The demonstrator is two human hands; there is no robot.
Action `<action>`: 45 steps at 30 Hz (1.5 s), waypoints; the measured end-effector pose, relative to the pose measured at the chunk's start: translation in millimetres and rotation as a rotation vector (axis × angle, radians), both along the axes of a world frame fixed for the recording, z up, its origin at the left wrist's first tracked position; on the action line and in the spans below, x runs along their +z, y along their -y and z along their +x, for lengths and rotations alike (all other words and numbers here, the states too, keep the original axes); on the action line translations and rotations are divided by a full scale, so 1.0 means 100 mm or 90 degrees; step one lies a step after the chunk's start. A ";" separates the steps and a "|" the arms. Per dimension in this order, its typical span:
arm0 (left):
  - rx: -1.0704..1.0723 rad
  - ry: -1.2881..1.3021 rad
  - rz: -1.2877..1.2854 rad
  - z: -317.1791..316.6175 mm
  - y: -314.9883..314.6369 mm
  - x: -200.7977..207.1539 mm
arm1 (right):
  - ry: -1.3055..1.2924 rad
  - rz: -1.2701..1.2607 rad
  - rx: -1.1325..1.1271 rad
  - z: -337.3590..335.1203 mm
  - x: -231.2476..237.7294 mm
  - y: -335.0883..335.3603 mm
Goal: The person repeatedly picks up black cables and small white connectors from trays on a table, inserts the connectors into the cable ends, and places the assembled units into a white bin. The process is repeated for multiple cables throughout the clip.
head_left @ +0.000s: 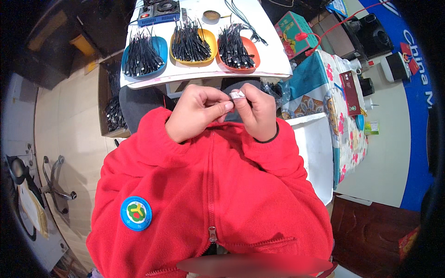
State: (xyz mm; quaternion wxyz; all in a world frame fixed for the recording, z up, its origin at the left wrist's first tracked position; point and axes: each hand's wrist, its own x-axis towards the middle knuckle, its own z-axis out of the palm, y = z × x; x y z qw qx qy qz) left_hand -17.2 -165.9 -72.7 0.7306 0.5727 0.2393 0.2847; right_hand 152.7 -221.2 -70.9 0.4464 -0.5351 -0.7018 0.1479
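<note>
My left hand (196, 112) and my right hand (257, 111) meet in front of my red jacket, just off the near edge of the white table (185, 76). Both are closed in a pinch, fingertips nearly touching. A small white piece (237, 94) shows at the tips of my right fingers; whether it is held or wrapped round a finger I cannot tell. Between the fingertips lies a small dark bit, too hidden to name. Beyond my hands, bundles of short black cables fill a blue tray (162, 45), a yellow tray (212, 42) and an orange tray (252, 48).
Behind the trays are a blue-based device (159, 16), a small round dish (211, 15) and a loose dark cable (245, 23). A cardboard box (104, 99) with more cables stands at left. To the right are a white bin (315, 148) and a flowered-cloth table (340, 134).
</note>
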 end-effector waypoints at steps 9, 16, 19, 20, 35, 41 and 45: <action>-0.015 0.026 -0.079 -0.21 0.10 0.10 | -0.133 -0.018 -0.148 0.44 0.02 0.12; -0.043 0.024 -0.083 -0.19 0.13 0.11 | 0.192 0.119 0.059 0.24 0.21 0.31; -0.041 0.005 -0.092 -0.20 0.11 0.12 | 0.206 0.228 0.123 0.16 0.25 0.23; -0.042 0.005 -0.096 -0.20 0.11 0.12 | 0.203 0.247 0.136 0.15 0.25 0.20; 0.235 -0.083 0.635 -0.03 0.28 -0.07 | -0.467 -0.315 0.117 0.08 -0.09 0.27; 0.150 -0.089 0.316 -0.11 0.26 -0.03 | -0.062 -0.065 0.000 0.13 0.04 0.35; 0.108 -0.061 0.185 -0.11 0.25 0.00 | 0.236 0.203 -0.001 0.11 0.15 0.32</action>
